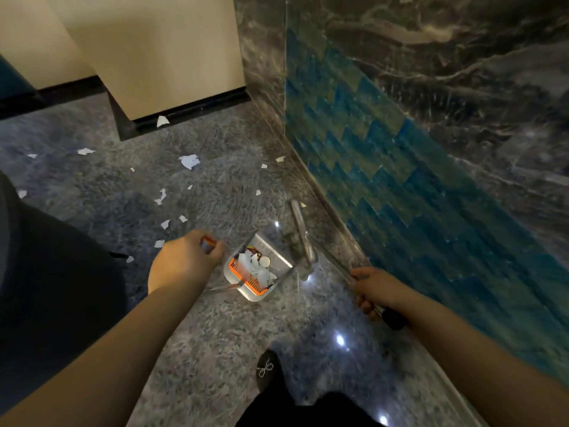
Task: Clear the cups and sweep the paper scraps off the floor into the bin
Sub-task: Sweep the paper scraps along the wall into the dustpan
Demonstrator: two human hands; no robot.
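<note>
The left hand (184, 260) is held out over the floor (215, 334) near the picture's centre, its forearm stretched up from seven o'clock, and its fingers are curled round the orange-tipped handle (207, 244) of the dustpan (258, 269). The dustpan is seen just at three o'clock of that hand, low over the floor, with an orange comb edge and white paper and cup pieces lying inside it. The right hand (374, 291) is placed at four o'clock of the dustpan, its forearm reaching in from the lower right corner, and its fingers are clenched round the broom (308, 241) shaft, whose dark grip end juts out below the fist. The shaft is slanted up toward eleven o'clock, and the blurred broom head is found beside the dustpan, close to the blue tiled wall (385, 167). Paper scraps (189, 161) are scattered over the floor from nine to twelve o'clock of the dustpan, well apart from it. A dark shoe (268, 369) is seen at six o'clock.
</note>
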